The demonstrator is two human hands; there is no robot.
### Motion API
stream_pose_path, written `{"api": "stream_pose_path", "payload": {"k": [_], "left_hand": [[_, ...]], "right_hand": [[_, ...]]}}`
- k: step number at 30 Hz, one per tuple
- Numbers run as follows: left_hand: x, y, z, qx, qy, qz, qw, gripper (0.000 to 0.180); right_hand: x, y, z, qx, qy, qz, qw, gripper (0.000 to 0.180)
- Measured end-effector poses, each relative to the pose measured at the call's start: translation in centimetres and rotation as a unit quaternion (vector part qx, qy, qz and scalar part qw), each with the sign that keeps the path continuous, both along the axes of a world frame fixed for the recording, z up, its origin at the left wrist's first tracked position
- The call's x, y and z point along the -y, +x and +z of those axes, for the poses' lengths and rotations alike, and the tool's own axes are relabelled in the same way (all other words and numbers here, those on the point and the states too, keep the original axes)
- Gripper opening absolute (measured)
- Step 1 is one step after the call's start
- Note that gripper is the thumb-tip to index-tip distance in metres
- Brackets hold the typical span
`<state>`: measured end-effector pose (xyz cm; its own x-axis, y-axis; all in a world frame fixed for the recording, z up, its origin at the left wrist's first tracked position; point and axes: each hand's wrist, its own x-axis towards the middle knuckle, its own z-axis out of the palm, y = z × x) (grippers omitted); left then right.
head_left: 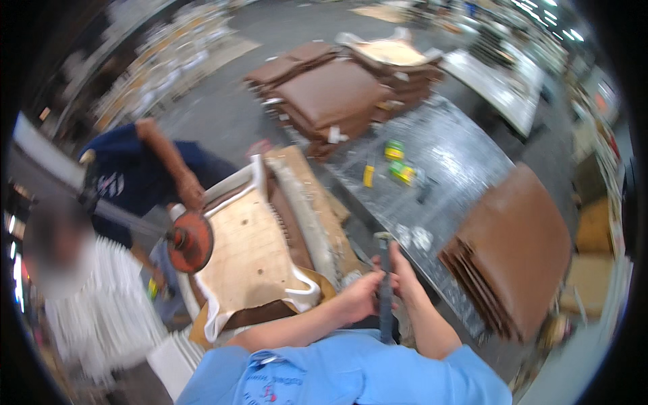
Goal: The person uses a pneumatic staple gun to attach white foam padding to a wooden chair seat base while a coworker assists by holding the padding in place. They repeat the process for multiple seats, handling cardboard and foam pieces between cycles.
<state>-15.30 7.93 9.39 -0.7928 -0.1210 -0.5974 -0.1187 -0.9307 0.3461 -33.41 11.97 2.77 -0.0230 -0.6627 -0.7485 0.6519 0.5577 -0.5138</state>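
Close to my body, a long dark grey tool (pixel 385 290) with a pale tip points away from me; motion blur hides its exact kind. My left hand (pixel 364 295) is closed around it from the left. From the other side my right hand (pixel 403 273) grips it too, fingers partly hidden. To my left lies an upholstered seat piece, a pale plywood board (pixel 246 246) with white padding (pixel 305 297) at its corners and brown covering along its edges. A red round disc (pixel 191 243) on an arm hangs over the board's left side.
A co-worker (pixel 128 179) in dark blue stands across on the left, one hand by the red disc. A metal table (pixel 466 145) at right bears stacked brown covers (pixel 520 250), yellow-green rolls (pixel 395 150) and brown cushions (pixel 331 88). White sheets (pixel 101 310) are piled at lower left.
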Motion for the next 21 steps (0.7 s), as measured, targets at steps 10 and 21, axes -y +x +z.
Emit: {"api": "stream_pose_path", "payload": {"k": [10, 21], "left_hand": [[3.8, -12.7, -2.7, -0.014, 0.002, 0.098, 0.995, 0.052], [6.3, -17.1, -7.7, 0.075, 0.132, 0.156, 0.976, 0.081]], "right_hand": [[7.3, -22.8, -11.3, -0.192, 0.02, -0.027, 0.981, 0.039], [20.5, -38.0, -21.6, -0.658, 0.152, 0.132, 0.726, 0.04]]}}
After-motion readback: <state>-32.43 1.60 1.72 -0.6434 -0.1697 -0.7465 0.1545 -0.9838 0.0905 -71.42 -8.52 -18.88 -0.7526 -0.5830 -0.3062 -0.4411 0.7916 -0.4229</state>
